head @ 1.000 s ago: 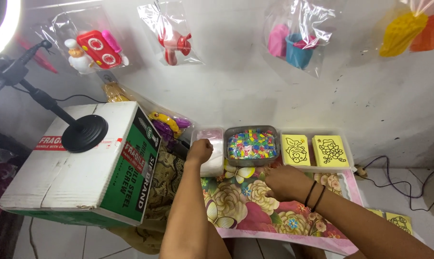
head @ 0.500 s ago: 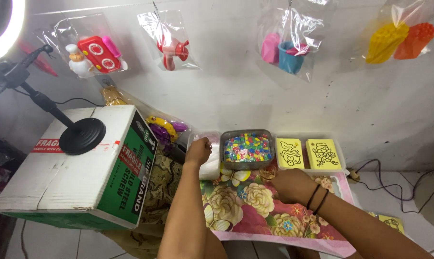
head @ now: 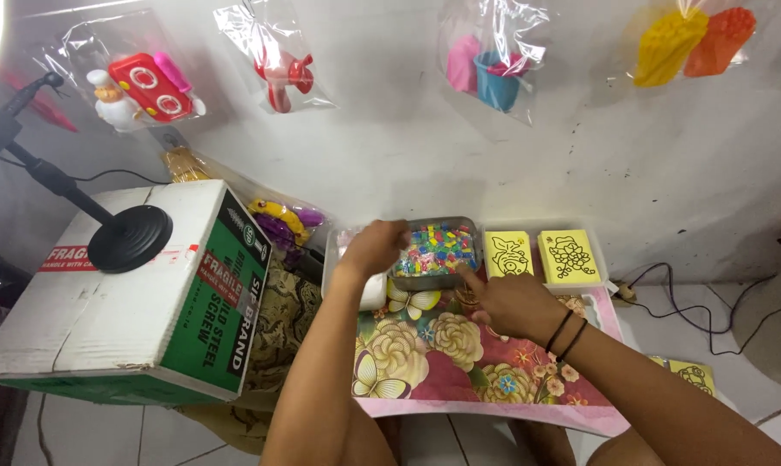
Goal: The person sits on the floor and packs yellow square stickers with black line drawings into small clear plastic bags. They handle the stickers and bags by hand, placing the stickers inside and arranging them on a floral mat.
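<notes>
A metal tray [head: 470, 226] full of small colourful pieces sits at the back of a flowered mat [head: 425, 362]. My left hand [head: 375, 247] is blurred at the tray's left rim, over a white container [head: 373, 293]; its grip is unclear. My right hand [head: 509, 302] rests on the mat just in front of the tray. Its fingers are curled, and the index finger points at the tray's near rim. Black bands circle my right wrist.
Two yellow cards with line drawings [head: 537, 255] lie in a tray right of the pieces. A large cardboard box [head: 123, 302] with a black stand base [head: 130, 238] on it stands at left. Bagged toys [head: 144, 86] hang on the wall. Cables [head: 718, 293] run at right.
My left hand has shifted right from the white container to the tray's rim. My right hand has moved forward on the mat toward the tray.
</notes>
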